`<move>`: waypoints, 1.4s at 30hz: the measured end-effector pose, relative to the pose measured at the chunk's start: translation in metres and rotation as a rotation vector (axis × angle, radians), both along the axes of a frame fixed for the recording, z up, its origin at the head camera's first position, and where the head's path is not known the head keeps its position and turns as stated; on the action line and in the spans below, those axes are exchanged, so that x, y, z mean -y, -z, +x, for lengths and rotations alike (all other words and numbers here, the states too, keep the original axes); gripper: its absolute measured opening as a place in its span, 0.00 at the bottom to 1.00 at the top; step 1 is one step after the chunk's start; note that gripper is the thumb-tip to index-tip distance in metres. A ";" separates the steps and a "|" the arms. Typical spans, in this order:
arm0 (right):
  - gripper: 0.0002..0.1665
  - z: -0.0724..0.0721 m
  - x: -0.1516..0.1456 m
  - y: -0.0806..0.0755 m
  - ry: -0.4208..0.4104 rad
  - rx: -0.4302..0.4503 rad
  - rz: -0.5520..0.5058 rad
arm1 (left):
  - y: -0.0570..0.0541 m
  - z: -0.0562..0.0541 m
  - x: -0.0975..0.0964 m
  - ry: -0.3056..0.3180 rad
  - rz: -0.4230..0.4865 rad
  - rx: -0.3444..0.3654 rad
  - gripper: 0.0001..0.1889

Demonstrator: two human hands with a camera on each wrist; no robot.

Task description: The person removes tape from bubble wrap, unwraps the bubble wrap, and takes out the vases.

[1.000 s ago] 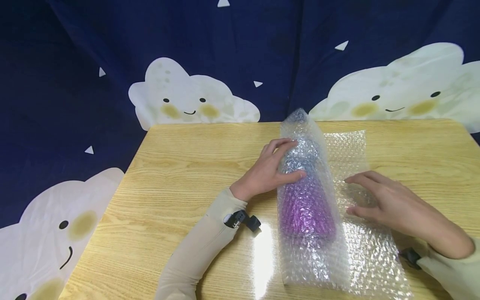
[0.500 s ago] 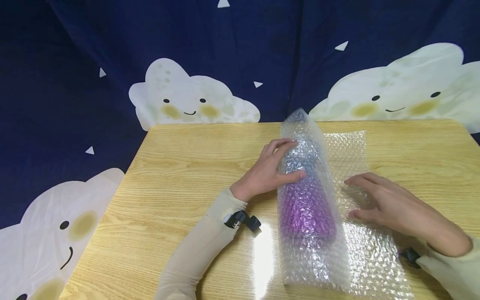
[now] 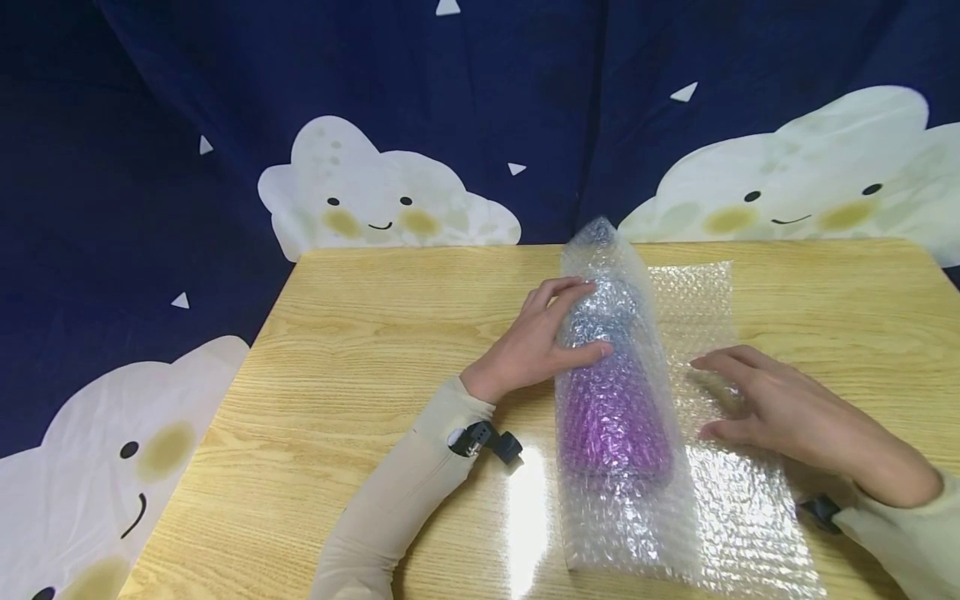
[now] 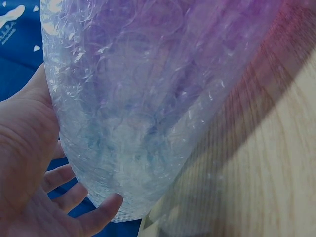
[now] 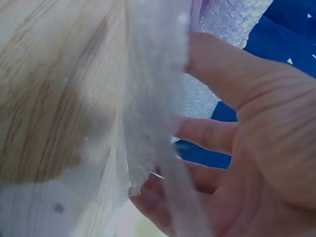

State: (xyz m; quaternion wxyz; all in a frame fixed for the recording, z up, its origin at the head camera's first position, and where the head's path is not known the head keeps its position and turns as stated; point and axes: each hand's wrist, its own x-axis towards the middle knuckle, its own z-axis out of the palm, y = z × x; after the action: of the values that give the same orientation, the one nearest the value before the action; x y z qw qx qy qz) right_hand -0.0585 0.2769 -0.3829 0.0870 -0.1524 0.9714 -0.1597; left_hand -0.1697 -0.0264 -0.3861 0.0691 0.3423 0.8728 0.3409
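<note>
A purple item [image 3: 618, 425] lies in bubble wrap [image 3: 622, 529] on a table [image 3: 375, 333], where it could roll and the layers spring apart should the left hand [image 3: 525, 348], spread over the bundle's upper part, press too lightly. The right hand [image 3: 798, 408], thumb and fingers parted at the loose flap [image 3: 742, 500], could slip on the slick sheet. Compared with a second ago, the right thumb sits slightly farther from the item; the left hand matches.

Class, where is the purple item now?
The purple item is right of centre in the head view, inside bubble wrap, between the left hand and right hand.
</note>
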 end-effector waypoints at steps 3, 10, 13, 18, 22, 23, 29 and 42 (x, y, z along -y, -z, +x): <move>0.55 0.000 -0.001 0.001 -0.003 0.010 0.001 | 0.000 0.000 0.000 -0.003 -0.003 0.005 0.45; 0.57 0.000 -0.002 0.005 -0.003 0.023 0.007 | 0.001 0.001 0.000 -0.005 -0.002 0.006 0.45; 0.57 -0.001 -0.002 0.006 0.002 0.039 0.018 | 0.001 0.000 0.000 -0.004 -0.002 0.008 0.45; 0.57 -0.002 -0.003 0.008 0.003 0.057 0.026 | 0.000 0.000 0.000 -0.003 -0.003 0.006 0.45; 0.55 -0.002 -0.004 0.010 -0.006 0.064 0.027 | -0.001 0.000 0.000 0.001 0.001 0.001 0.44; 0.55 -0.002 -0.004 0.011 -0.008 0.065 0.028 | -0.001 0.000 0.000 0.002 0.001 0.001 0.44; 0.55 -0.003 -0.004 0.013 -0.017 0.061 0.040 | 0.000 0.000 -0.001 0.004 0.003 0.003 0.44; 0.54 -0.003 -0.004 0.015 -0.033 0.043 0.040 | 0.000 0.000 0.000 0.004 0.003 0.005 0.44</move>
State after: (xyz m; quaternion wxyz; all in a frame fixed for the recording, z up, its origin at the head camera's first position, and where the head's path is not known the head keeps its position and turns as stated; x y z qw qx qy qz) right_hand -0.0612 0.2805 -0.3977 0.1134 -0.1631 0.9697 -0.1420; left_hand -0.1702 -0.0267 -0.3860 0.0713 0.3434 0.8714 0.3430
